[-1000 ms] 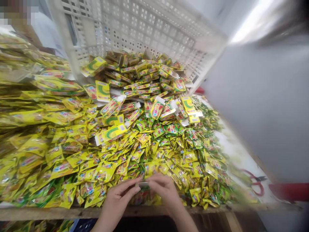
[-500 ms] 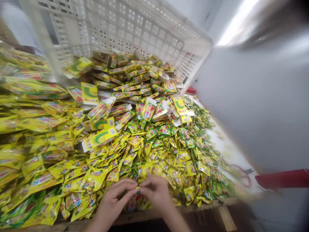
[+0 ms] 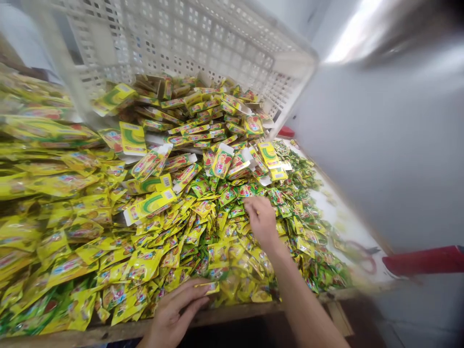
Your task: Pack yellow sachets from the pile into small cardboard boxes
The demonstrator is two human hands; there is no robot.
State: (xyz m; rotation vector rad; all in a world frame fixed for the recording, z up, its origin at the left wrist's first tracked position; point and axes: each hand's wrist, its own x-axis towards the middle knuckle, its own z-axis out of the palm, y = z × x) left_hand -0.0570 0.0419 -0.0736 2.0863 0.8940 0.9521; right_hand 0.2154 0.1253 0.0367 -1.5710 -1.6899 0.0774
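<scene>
Bright, even light; glare streak [image 3: 357, 36] upper right of my view. Edges smeared and bowed, left packets [image 3: 32, 174] blurred; centre sharp, shadows faint.

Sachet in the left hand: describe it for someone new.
From the white crate, follow the yellow sachet heap down to the table's near wooden edge. There the left hand pinches one small yellow sachet; its neighbours lie loose.

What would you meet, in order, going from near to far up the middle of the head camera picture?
Left hand pinching a small packet → right hand on the heap of sachets → flattened cartons → white crate.
</scene>
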